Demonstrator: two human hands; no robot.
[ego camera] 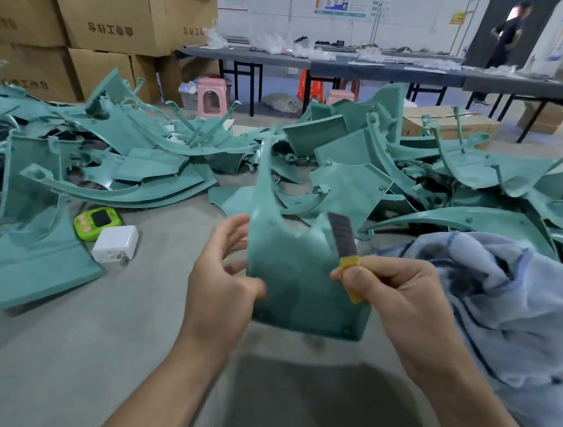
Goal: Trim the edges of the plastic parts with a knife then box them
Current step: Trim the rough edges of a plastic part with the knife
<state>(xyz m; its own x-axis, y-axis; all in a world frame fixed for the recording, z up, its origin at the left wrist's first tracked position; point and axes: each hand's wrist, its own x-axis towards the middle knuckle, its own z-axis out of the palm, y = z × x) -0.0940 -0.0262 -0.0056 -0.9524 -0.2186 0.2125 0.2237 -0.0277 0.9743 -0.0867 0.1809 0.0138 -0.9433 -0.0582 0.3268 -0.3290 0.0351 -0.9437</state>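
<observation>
Holding teal plastic part (297, 283) upright | left hand (222, 276) fingers pinching its edge | right hand (399, 293) fingers curled round knife (343, 240), blade up

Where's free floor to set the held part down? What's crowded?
Free: grey floor lower left, bordered by the white charger, the flat green panel and the left forearm; also the strip between charger and held part. Crowded: green parts pile across the middle, cloth on the right.

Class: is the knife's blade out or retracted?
Out: the dark blade sticks up from the yellow handle in the right hand, over the plastic part.
</observation>
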